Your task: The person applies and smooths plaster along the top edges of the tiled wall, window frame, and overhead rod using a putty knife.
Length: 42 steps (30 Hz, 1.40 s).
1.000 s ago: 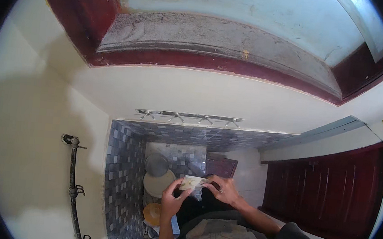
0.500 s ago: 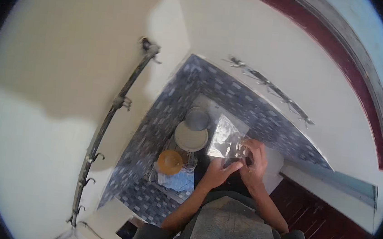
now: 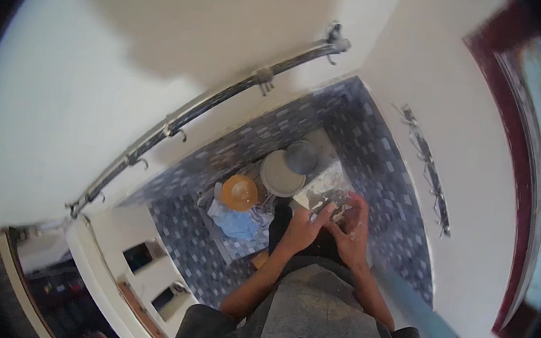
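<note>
Both hands are together in front of my body around a clear, shiny plastic bag or sheet [image 3: 325, 185]. My left hand [image 3: 302, 228] closes on its near edge, with the thumb reaching toward the other hand. My right hand [image 3: 352, 235] grips its right side, fingers bent over it. The plastic stands out beyond the fingers and catches the light. What lies between the fingertips is too small and blurred to make out.
Beyond the hands are a pale round tub [image 3: 283, 174] and a grey round lid or pot [image 3: 302, 157]. An orange bowl [image 3: 239, 193] and light blue cloth [image 3: 237, 223] lie left. Hook rails [image 3: 215, 100] line the walls; a dark red frame [image 3: 510, 145] stands right.
My view has turned, so the room appears rotated clockwise and a doorway shows at lower left. Both hands keep hold of the plastic; its raised corner now leans lower and to the right.
</note>
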Motion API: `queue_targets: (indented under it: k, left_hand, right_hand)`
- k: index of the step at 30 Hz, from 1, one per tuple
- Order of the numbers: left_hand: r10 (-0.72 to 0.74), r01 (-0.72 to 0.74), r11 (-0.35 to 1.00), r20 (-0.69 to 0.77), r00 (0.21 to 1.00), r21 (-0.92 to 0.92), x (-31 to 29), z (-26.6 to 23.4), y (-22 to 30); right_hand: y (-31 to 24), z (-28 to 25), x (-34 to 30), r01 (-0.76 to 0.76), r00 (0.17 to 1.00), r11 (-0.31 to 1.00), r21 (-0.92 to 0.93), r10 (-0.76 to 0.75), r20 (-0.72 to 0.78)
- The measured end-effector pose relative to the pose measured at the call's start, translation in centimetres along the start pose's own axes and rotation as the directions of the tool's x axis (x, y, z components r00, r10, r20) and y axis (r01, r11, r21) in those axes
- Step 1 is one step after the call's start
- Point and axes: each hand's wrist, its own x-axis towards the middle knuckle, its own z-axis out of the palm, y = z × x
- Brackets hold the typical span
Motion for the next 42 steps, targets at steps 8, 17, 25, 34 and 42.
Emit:
queue_targets:
  k: [8,17,25,34,42]
  left_hand:
    - [-0.193,0.205,0.977,-0.178,0.965,0.052,-2.2,-1.5,-3.3]
    - [-0.117,0.040,0.989,-0.592,0.798,-0.141,-6.7,-0.7,-5.6]
    - [-0.048,-0.015,0.998,-0.862,0.505,-0.065,-9.0,1.9,-8.9]
    - [0.082,-0.084,0.995,-0.859,0.506,0.045,-14.9,2.3,-11.0]
    - [-0.256,0.356,0.915,-0.954,0.153,-0.189,-22.9,5.9,-26.8]
  right_hand:
    - [0.8,-0.4,4.3,-0.404,0.774,0.914,0.041,0.318,0.548]
    - [1.8,4.3,6.2,-0.360,0.564,0.916,-0.178,0.366,0.740]
    - [3.7,6.0,5.5,-0.190,0.383,0.948,-0.254,0.309,0.871]
    - [5.6,7.4,7.9,-0.208,0.345,0.965,-0.159,0.225,0.911]
    - [8.0,8.9,11.4,-0.164,0.241,0.970,-0.182,0.218,0.946]
